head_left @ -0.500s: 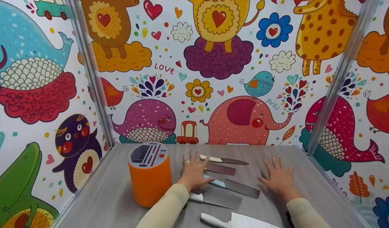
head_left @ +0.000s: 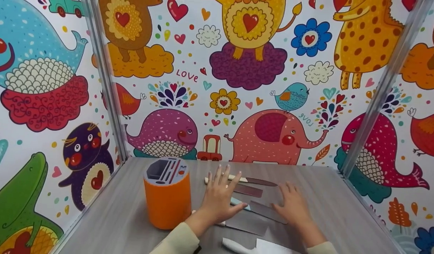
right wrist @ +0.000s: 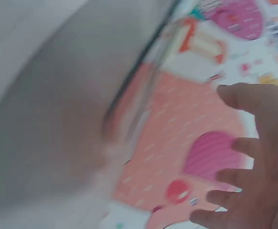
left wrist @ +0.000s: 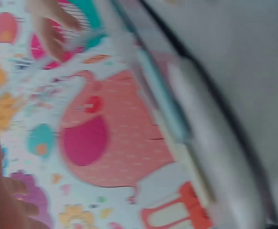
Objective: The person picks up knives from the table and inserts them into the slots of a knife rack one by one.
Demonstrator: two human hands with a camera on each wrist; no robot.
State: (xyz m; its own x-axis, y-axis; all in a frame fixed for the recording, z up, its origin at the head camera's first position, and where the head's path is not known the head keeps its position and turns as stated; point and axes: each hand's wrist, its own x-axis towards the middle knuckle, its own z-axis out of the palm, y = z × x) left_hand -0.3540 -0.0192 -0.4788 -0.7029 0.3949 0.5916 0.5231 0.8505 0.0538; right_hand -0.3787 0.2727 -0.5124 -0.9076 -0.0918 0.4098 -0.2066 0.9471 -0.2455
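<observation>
My left hand is spread with straight fingers over the handles of several knives laid out in a row; contact cannot be made out. Its fingers lie nearest a pointed knife and a narrow square-ended knife. By its thumb is a knife with a pale blue handle. My right hand, fingers extended and holding nothing, is beside that blade's tip. Nearer me lie a cleaver, its handle partly hidden by the left wrist, and a white-handled cleaver. Both wrist views are blurred.
An orange round knife block with a grey slotted top stands left of my left hand. The grey wood-grain table is walled in by panels with cartoon animals, joined by metal corner posts.
My right hand has moved left, in toward the knife blades. The left hand has shifted slightly right and appears raised. The knives and block stay in place, while the head view has tilted slightly.
</observation>
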